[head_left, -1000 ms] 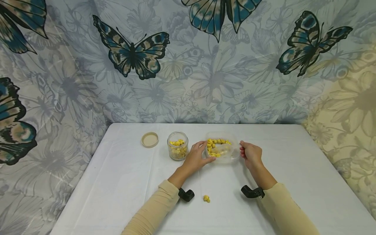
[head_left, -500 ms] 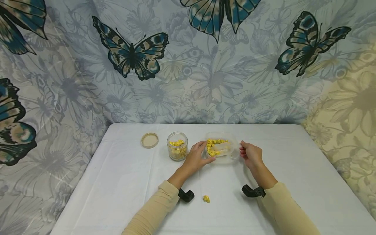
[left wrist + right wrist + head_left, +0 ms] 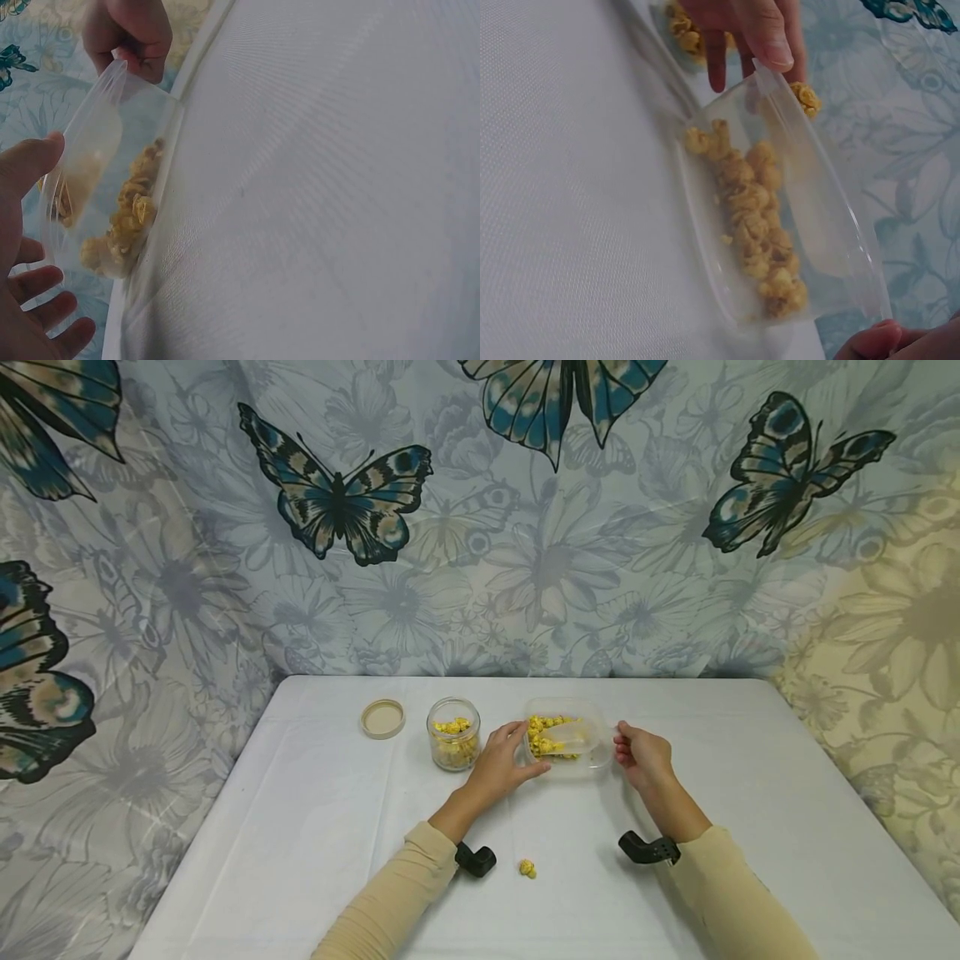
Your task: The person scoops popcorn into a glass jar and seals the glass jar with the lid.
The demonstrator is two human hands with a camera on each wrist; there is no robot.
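Observation:
A clear plastic container [image 3: 600, 760] of yellow popcorn [image 3: 746, 214] stands on the white table. My left hand [image 3: 498, 764] holds its left end, thumb on the near side and fingers toward the far side; in the left wrist view several of those fingers are spread. At the container's right side, my right hand [image 3: 647, 756] pinches the handle of a translucent scoop [image 3: 566, 737], whose bowl lies inside among the popcorn. The handle is mostly hidden by the fingers. To the left of the container stands a glass jar [image 3: 452, 760], partly filled with popcorn.
A round jar lid [image 3: 382, 719] lies left of the jar. One loose piece of popcorn [image 3: 527, 868] sits on the table [image 3: 300, 827] between the forearms. Behind the table hangs a butterfly-patterned cloth [image 3: 480, 610].
Inside the container the scoop has shifted toward the left end and over the popcorn, some of which now lies beneath it. My left hand stays put; the right hand has barely moved.

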